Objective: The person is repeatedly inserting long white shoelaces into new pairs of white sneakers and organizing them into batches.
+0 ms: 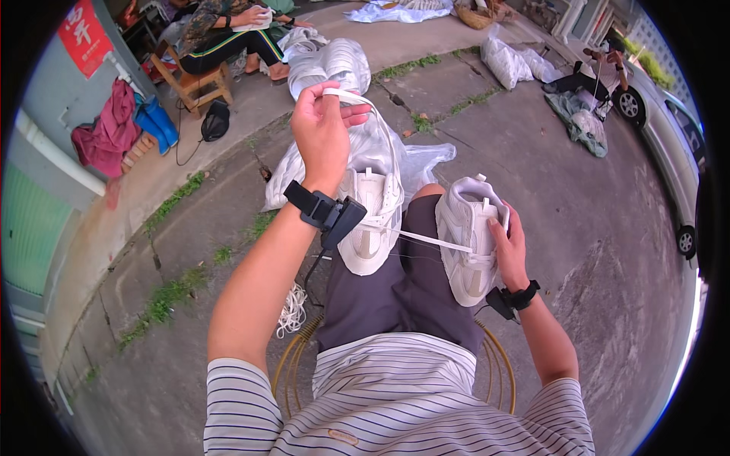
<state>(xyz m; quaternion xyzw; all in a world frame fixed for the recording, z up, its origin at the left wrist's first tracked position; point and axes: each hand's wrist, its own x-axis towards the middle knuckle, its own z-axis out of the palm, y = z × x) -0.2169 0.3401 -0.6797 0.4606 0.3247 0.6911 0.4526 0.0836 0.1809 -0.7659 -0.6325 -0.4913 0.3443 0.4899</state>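
Observation:
Raised ahead of my lap, my left hand (325,125) pinches a white shoelace (390,144) between thumb and fingers. The lace loops down to a white shoe upper (366,228) resting over my left thigh. From there a stretch of lace crosses to a second white shoe upper (465,242), which lies on my right thigh. My right hand (511,247) grips this second upper along its right side, thumb near the tongue. Both uppers point toe-first toward me, and neither shows a thick sole.
Clear plastic bags of white uppers (285,175) stand just beyond my knees. A heap of white laces (292,310) lies on the ground at left. Another person (228,34) sits on a wooden chair (190,80). A silver car (665,144) is parked at right, near another seated person.

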